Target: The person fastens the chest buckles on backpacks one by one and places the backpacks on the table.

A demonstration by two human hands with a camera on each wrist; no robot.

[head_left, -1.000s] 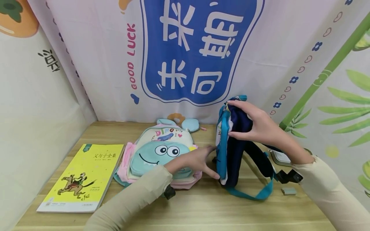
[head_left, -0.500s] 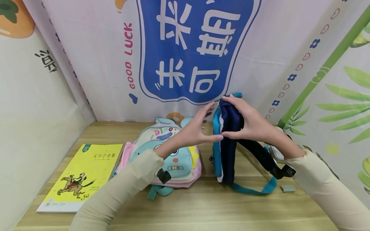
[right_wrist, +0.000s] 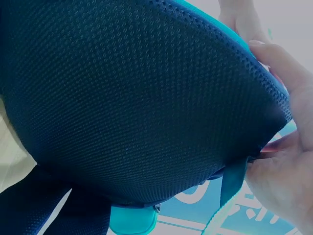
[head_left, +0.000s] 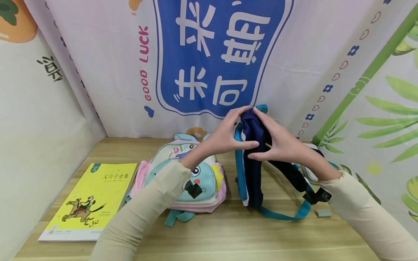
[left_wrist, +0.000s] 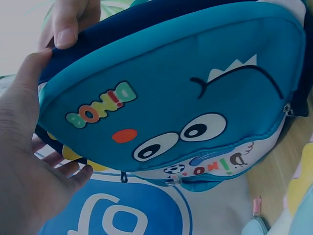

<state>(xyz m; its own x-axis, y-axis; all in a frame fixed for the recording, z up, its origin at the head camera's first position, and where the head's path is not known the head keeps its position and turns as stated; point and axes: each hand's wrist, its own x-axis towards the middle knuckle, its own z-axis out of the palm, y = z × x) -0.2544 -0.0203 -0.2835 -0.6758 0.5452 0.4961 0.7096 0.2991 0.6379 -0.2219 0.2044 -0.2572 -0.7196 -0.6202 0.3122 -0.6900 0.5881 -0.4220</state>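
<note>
A blue dinosaur backpack stands upright on the wooden table, seen edge-on in the head view. My left hand grips its upper front, thumb on the near edge and fingers over the top. From the other side my right hand holds the same top part against the dark mesh back. The left wrist view shows the cartoon face on the blue front panel, with my left hand at its top edge. The right hand holds by the teal strap.
A pink and teal dinosaur backpack lies flat left of the blue one, partly under my left arm. A yellow book lies at the table's left. A small grey object sits at the right. Printed cloth walls enclose the table.
My left hand rose from the lower front of the blue backpack to its top and took hold there. The backpack shifted slightly left. The right hand stayed on it.
</note>
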